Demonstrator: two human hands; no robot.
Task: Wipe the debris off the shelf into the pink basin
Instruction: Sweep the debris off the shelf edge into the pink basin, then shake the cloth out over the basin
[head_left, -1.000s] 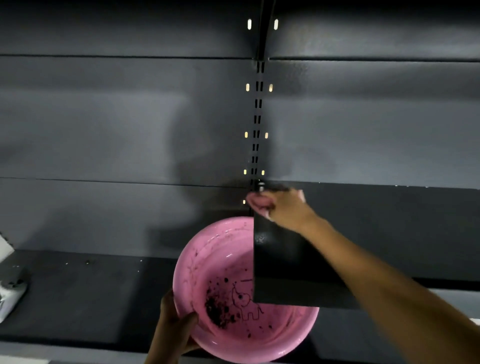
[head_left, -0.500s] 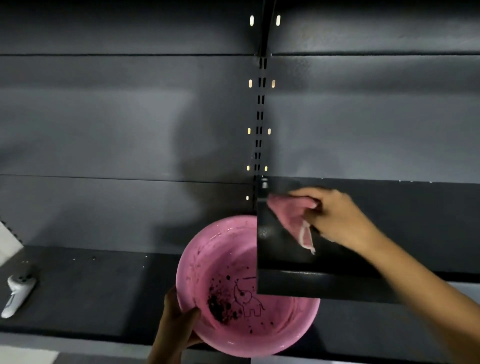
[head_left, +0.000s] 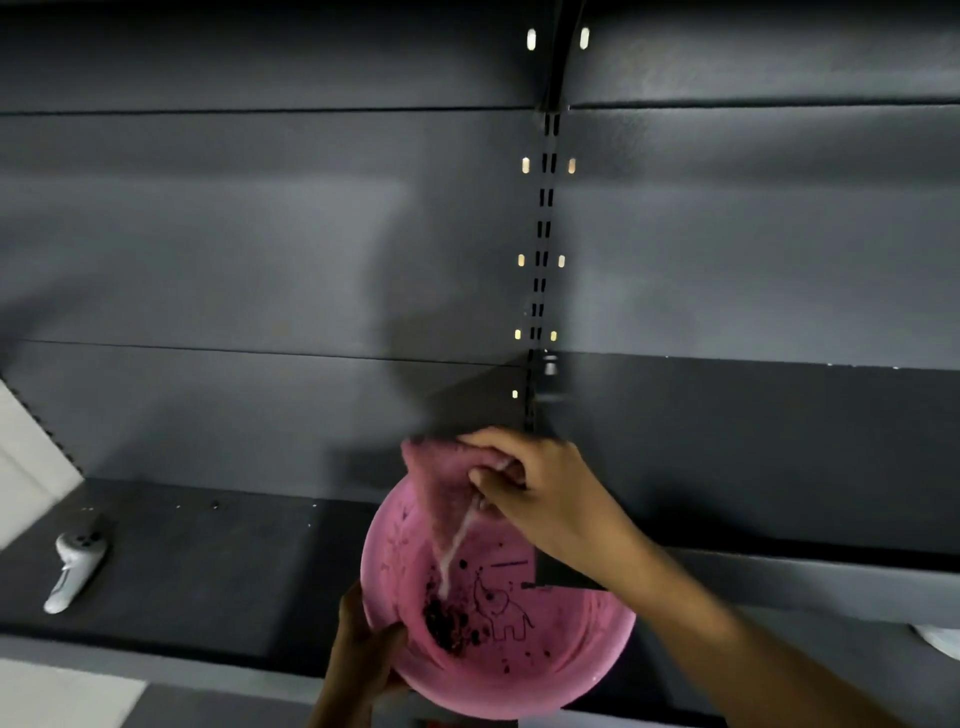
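Observation:
My left hand (head_left: 363, 654) grips the near rim of the pink basin (head_left: 571, 654), holding it tilted below the left end of the dark shelf (head_left: 779, 467). Dark debris (head_left: 447, 623) lies in the basin beside an elephant drawing. My right hand (head_left: 540, 499) pinches a pink cloth (head_left: 441, 488) just off the shelf's left edge, and the cloth hangs down over the basin's far rim.
A lower dark shelf (head_left: 208, 561) at the left carries small specks and a white handheld controller (head_left: 75, 569). A slotted upright (head_left: 540, 260) runs up the grey back panel. A white object (head_left: 940, 639) shows at the right edge below the shelf.
My right hand has drawn the cloth from the shelf's surface leftward off its edge, so the cloth now hangs over the basin. The basin stays held in place.

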